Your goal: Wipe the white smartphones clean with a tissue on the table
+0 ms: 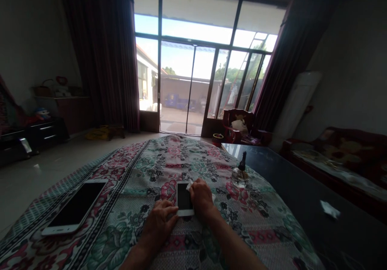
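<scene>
White smartphone (184, 199) flat on floral cloth (229, 221), between hands, long axis fwd. R hand (202, 197) closed, pinching white paper scrap (189, 186) at phone's top edge; L hand (159, 225) open, fingers (172, 213) at lower-left edge.

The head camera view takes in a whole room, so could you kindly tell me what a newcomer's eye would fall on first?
The bright glass doors catch the eye first, glowing at the far end of the dim room. Nearer, at bottom centre, the left hand and right hand meet at a white phone on a flowered cloth. A larger white phone lies on the cloth to their left.
</scene>
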A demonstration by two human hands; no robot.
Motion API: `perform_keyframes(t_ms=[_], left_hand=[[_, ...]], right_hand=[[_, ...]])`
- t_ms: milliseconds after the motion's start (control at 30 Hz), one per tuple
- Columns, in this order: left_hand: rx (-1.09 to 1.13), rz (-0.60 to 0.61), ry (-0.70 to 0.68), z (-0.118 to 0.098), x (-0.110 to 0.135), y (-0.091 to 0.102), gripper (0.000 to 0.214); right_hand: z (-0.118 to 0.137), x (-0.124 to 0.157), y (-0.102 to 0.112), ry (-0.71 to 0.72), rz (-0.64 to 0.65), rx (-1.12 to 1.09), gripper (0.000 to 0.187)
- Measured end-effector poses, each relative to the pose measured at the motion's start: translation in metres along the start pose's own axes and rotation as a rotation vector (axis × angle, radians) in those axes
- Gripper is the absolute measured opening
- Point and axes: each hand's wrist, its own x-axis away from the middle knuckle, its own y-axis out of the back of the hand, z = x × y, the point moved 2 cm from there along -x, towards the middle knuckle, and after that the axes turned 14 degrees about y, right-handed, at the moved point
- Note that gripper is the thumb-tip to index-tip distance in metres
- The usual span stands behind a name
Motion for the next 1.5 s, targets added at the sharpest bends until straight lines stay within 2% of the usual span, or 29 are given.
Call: perform_keyframes(t_ms=[167,333,700,900,1167,1333,1500], left_hand=[[-0.008,0.011,0.003,-0.005,0.0,0.003,0.021],[-0.018,0.014,0.015,-0.011,0.002,0.006,0.022],[-0.028,-0.029,0.0,-0.009,0.001,0.004,0.018],[-0.068,-0.13,0.029,0.0,0.0,0.0,0.031],[-0.111,-0.083,0.016,0.002,-0.002,-0.002,0.028],[-0.128,-0.073,0.022,0.002,-0.002,-0.003,0.035],[-0.12,-0.037,0.019,0.0,-0.002,-0.001,0.033]], right_hand=[[-0.003,-0.026,-0.005,-0.072,0.03,-0.001,0.024],[-0.003,-0.03,-0.005,-0.115,0.054,-0.009,0.025],[0.006,0.018,0.002,-0.067,0.039,0.003,0.026],[0.014,0.048,0.005,0.038,0.009,0.04,0.026],[0.024,0.071,0.011,0.17,0.018,0.048,0.023],[0.021,0.063,0.013,0.195,0.043,0.029,0.024],[0.02,0.032,0.01,0.197,0.048,-0.007,0.025]])
